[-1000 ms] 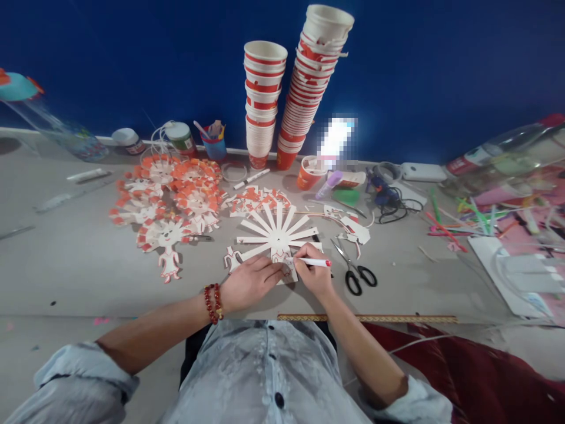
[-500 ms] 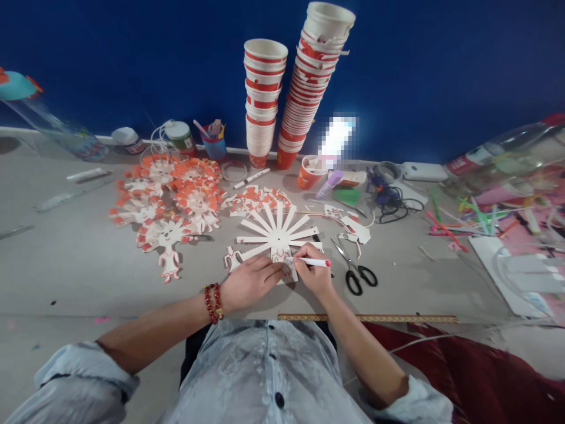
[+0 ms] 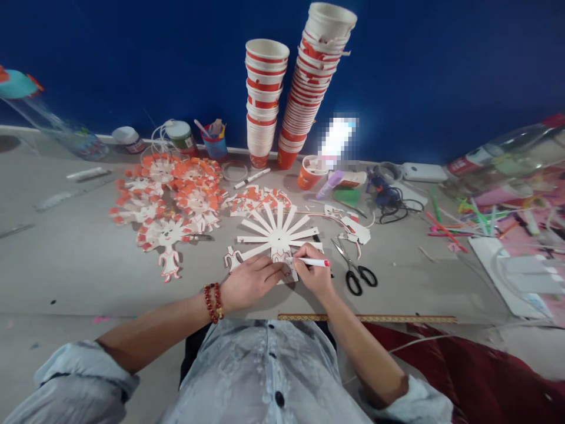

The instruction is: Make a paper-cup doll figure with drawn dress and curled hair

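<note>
One cutout (image 3: 279, 239), probably flimsy, best held edgewise, lay partly beneath the flat left hand (image 3: 251, 284); the right hand (image 3: 315, 277) pinched a pen (image 3: 318, 262).

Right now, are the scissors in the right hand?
No, the scissors lie on the table, and the right hand holds a pen.

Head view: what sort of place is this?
Likely a papercraft worktable: the right hand holds a red-ended white marker at a spoked paper cutout, black-handled scissors lie close by, and two tall stacks of paper cups stand behind.
</note>
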A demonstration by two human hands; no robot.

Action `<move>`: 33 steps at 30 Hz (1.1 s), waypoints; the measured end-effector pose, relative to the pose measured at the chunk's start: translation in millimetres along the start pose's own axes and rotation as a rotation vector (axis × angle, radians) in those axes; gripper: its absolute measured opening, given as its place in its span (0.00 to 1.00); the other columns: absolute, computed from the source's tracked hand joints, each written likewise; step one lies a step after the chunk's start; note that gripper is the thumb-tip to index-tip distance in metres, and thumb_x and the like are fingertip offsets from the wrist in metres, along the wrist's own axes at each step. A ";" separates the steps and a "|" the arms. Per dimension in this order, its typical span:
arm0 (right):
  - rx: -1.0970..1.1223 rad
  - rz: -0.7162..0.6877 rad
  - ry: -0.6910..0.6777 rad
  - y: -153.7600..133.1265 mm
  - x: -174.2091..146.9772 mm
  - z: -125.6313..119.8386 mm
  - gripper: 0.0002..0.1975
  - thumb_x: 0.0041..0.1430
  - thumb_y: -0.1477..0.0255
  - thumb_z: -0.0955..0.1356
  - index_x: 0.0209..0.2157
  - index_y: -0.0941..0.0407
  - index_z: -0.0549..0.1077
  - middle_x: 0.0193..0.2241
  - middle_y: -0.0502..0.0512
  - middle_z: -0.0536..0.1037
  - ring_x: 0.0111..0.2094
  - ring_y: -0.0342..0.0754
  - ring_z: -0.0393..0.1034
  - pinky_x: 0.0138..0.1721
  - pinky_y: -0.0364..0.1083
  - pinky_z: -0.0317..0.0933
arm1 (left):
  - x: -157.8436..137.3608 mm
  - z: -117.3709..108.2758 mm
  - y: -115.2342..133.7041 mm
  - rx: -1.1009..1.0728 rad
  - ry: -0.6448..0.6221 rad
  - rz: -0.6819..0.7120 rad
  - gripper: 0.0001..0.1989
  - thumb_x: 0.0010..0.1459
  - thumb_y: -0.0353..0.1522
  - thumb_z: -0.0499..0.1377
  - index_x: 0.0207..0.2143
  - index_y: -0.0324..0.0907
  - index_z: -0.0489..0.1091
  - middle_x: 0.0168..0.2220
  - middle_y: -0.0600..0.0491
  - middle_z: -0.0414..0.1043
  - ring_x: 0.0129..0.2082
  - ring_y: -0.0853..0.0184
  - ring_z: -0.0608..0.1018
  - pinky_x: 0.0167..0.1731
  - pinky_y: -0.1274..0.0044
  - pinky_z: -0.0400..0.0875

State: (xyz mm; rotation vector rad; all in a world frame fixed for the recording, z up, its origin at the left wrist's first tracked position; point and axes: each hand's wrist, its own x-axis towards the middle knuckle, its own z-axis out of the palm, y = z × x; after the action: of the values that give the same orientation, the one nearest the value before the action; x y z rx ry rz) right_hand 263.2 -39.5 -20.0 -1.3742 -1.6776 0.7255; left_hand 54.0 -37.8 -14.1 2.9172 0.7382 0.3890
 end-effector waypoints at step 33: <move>0.004 0.031 0.043 -1.0 0.2 -0.1 0.07 0.54 0.76 0.64 0.24 0.53 0.63 0.16 0.44 0.62 0.19 0.42 0.55 0.22 0.42 0.51 | -0.2 -0.5 0.2 0.004 0.013 -0.006 0.15 0.68 0.28 0.48 0.53 0.38 0.67 0.53 0.46 0.70 0.47 0.62 0.71 0.50 0.68 0.67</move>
State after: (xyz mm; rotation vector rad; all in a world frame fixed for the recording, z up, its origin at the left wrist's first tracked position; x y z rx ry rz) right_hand 262.8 -39.5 -19.1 -1.4063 -1.6240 0.7119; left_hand 53.8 -38.0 -13.6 2.9185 0.7500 0.4065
